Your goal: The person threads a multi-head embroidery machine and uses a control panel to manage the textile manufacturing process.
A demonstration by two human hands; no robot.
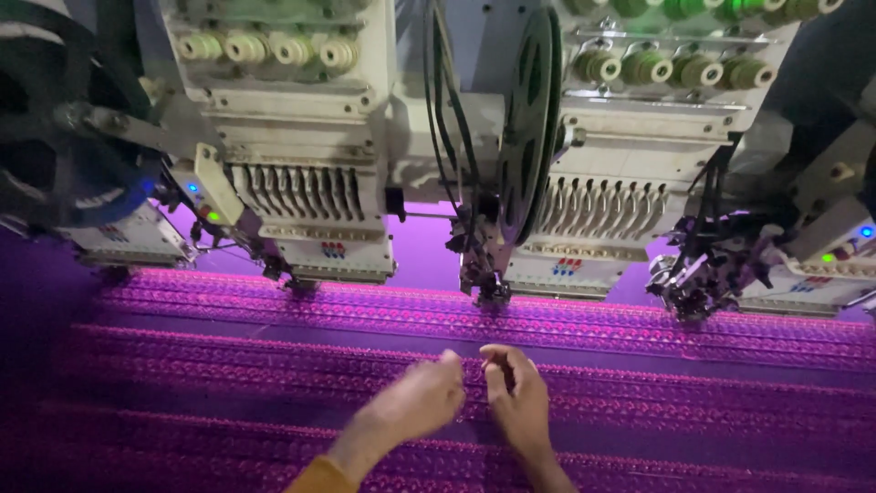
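My left hand [415,399] and my right hand [516,397] hover close together over a stretched purple fabric [228,365] with rows of pink embroidery. The fingertips of both hands are pinched and nearly touch. They may hold a fine thread between them, but it is too thin to make out. Just beyond the hands stands the needle assembly [484,274] of a white embroidery machine head [598,205].
A second machine head [306,192] stands at the left, a third needle cluster [698,274] at the right. A dark sequin reel [527,119] hangs in the middle, a larger reel [64,119] at far left. Green thread spools [671,68] sit on top.
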